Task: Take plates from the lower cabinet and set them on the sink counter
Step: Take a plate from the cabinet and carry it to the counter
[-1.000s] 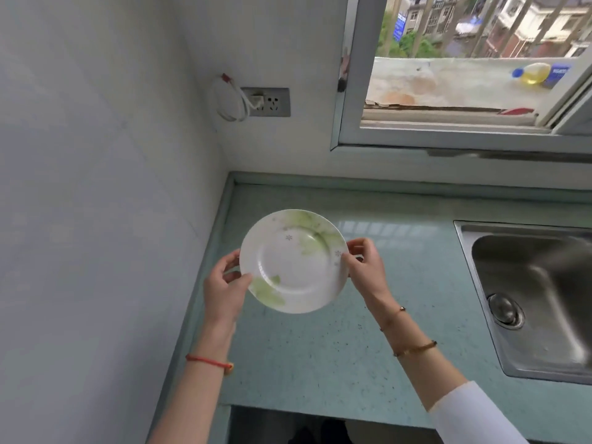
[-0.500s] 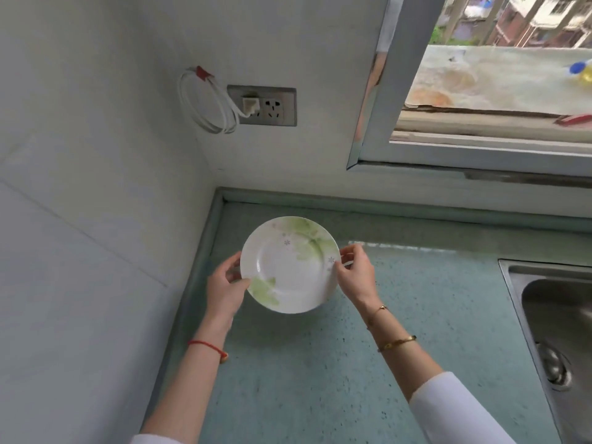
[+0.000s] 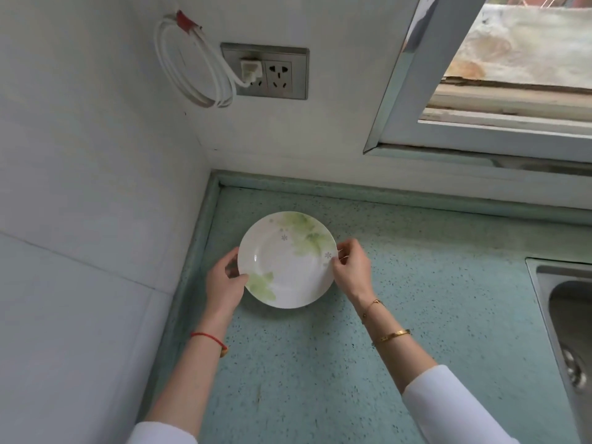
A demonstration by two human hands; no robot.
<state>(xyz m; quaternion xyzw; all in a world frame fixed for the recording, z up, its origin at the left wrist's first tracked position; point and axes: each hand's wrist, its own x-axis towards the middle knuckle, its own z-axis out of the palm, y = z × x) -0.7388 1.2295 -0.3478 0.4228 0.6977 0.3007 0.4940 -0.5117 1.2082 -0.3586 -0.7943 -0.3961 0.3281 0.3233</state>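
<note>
Plate (image 3: 288,261) is at the back-left corner of the surface (image 3: 320,363), face up. It's close to the raised lip along the left edge and well apart from the sink (image 3: 563,315) over on the right. You've got it by both sides. Your left hand (image 3: 224,285) grips the left rim with the thumb on top, and your right hand (image 3: 352,270) pinches the right rim with the fingers (image 3: 344,251) bunched close. So both sets of fingers are narrow and holding the plate, nothing else in them.

Can't honestly tell if the base is down yet. There's a thin shadow under the near edge, so my guess is it's just above the surface or barely touching.

How I'd finish this one: lower it level, don't let one side dip, and let the base land flat so it doesn't clack. Mind any fingertips tucked under the rim, since they get squished if you drop the last bit. Once you feel the weight go onto the surface, slide your fingers out sideways rather than up, so the plate doesn't hop. Leave a little gap from the left lip and the back edge too, since more plates probably land here. Then it's down to the lower cabinet for the next one.
</note>
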